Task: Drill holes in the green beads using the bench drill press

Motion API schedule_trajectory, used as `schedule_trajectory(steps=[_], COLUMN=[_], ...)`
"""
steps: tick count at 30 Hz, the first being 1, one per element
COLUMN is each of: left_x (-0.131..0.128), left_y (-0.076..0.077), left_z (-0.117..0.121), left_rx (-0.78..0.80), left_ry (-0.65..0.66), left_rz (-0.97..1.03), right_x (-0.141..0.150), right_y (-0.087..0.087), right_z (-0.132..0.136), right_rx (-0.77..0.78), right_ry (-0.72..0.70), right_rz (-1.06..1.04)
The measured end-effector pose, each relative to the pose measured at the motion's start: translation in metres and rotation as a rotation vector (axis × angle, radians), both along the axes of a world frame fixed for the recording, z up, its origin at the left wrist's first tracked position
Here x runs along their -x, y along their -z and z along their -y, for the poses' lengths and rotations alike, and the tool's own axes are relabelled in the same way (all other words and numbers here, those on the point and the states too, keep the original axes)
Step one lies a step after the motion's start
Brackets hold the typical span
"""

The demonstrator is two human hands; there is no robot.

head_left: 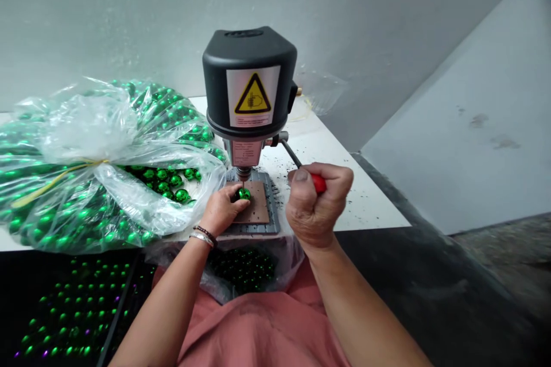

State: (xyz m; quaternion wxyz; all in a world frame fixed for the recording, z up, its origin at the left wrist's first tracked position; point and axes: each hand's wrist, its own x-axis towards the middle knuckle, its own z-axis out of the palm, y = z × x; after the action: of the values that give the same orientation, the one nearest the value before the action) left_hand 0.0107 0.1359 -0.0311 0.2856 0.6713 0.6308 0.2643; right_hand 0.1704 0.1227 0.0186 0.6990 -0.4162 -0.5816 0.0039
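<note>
Under the chuck of a small black bench drill [249,83], a shiny green bauble [244,194] rests on a brown pad [257,204] laid on the drill's grey base [272,206]. My left hand [219,210] holds the bauble with its fingertips, and the bit's tip is hidden at the top of the ball. My right hand [314,200] is closed in a fist around the red handle [319,183] of the drill's feed lever, whose metal shaft rises towards the drill head.
A large clear plastic bag [107,149] tied with yellow string and full of green baubles fills the left of the white table [344,183]. Dark specks lie scattered on the table. Below, a black tray [77,309] and a bag [241,269] on my lap hold more baubles.
</note>
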Motion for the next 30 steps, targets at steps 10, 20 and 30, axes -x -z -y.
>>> schedule_trajectory(steps=[10, 20, 30], left_x=[-0.001, 0.030, 0.112], left_y=[0.003, -0.036, -0.025], left_z=[-0.001, 0.054, -0.033], left_rx=[-0.021, 0.162, 0.040], left_ry=[-0.013, 0.304, -0.238], left_rz=[-0.026, 0.003, -0.691], right_x=[0.005, -0.003, -0.001], right_y=[-0.031, -0.091, -0.083], right_z=[-0.004, -0.024, -0.018], right_rx=[-0.007, 0.214, 0.215], right_ry=[0.063, -0.036, -0.043], right_rz=[-0.043, -0.042, -0.059])
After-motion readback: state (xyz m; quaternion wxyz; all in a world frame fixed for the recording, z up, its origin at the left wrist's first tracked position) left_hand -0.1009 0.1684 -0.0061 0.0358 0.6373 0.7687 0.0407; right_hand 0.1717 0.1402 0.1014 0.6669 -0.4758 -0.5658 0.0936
